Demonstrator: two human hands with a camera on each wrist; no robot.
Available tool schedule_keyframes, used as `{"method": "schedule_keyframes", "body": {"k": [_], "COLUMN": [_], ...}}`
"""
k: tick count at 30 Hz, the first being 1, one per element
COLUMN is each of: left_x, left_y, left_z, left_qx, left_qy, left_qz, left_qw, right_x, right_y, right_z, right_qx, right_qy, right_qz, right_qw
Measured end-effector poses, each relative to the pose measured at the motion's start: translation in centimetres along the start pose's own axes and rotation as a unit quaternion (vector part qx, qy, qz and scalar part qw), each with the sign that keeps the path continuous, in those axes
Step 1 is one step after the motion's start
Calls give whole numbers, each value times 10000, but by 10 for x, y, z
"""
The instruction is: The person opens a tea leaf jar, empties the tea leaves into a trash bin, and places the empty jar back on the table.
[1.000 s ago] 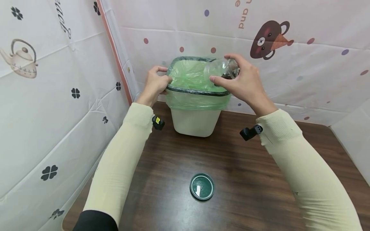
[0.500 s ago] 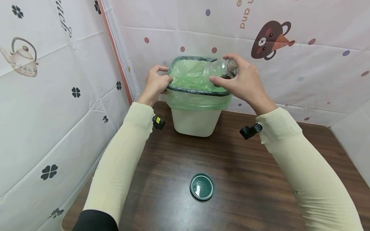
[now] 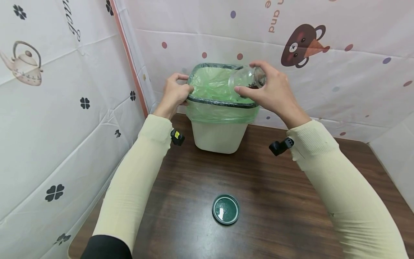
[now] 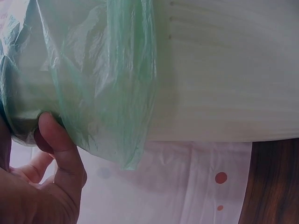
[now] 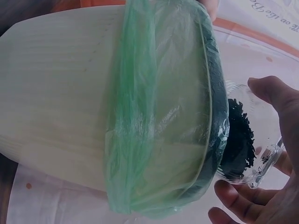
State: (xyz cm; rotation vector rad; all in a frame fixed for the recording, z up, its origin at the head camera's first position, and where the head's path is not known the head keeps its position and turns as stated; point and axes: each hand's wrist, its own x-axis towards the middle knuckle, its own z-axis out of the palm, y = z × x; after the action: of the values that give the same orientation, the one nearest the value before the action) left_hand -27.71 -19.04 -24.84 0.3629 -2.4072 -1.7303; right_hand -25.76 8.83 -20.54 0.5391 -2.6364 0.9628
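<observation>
Nearest the viewer, a dark green lid (image 3: 225, 209) lies flat on the brown table (image 3: 278, 201), well apart from both hands and in the same spot as a second ago. Further back stands a pale waste bin (image 3: 217, 136), lined with a thin green bag (image 3: 223, 112) folded over its dark rim. The left hand (image 3: 173, 94) grips the rim at the bin's left side, fingers curled over the edge and thumb pressed on the liner (image 4: 110, 84); it has not shifted in the last second. The right hand (image 3: 271, 92) holds a clear glass jar (image 3: 247, 77) tipped on its side, mouth over the bin's right rear corner, fingers and thumb wrapped around it. Compared with a second ago the jar sits almost where it was, with only a slight change of tilt. The right wrist view shows dark loose crumbs (image 5: 238, 140) lying inside the glass close to its mouth. By that, the emptying seems under way and not finished, since crumbs remain in the jar. Behind everything hangs a patterned white sheet (image 3: 355, 50)
</observation>
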Motion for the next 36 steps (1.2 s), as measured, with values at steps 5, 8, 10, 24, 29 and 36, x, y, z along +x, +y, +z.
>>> {"method": "schedule_keyframes", "body": {"k": [5,8,10,24,29,36], "left_x": [0,1,1,1,1,1], "left_y": [0,0,0,-1,-1,-1], "left_z": [0,0,0,0,0,-1], "left_qx": [22,5,-18,-24,6,20], "left_qy": [8,5,4,59,54,51], "left_qz": [7,11,18,0,-12,-20], "left_qw": [10000,10000,10000,10000,10000,10000], "right_x": [2,3,5,9,11,14], "right_y": [-1,-3,-4,-9,-10,-11], "right_z": [-1,-2,-2,-4,-2,-1], "right_qx": [-83,-172,-242,-459,-544,-630], "right_qy": [-49,-127,-190,-586,-668,-710], "right_qz": [-57,-68,-65,15,39,-14], "right_qw": [9999,9997,9995,9972,9963,9955]}}
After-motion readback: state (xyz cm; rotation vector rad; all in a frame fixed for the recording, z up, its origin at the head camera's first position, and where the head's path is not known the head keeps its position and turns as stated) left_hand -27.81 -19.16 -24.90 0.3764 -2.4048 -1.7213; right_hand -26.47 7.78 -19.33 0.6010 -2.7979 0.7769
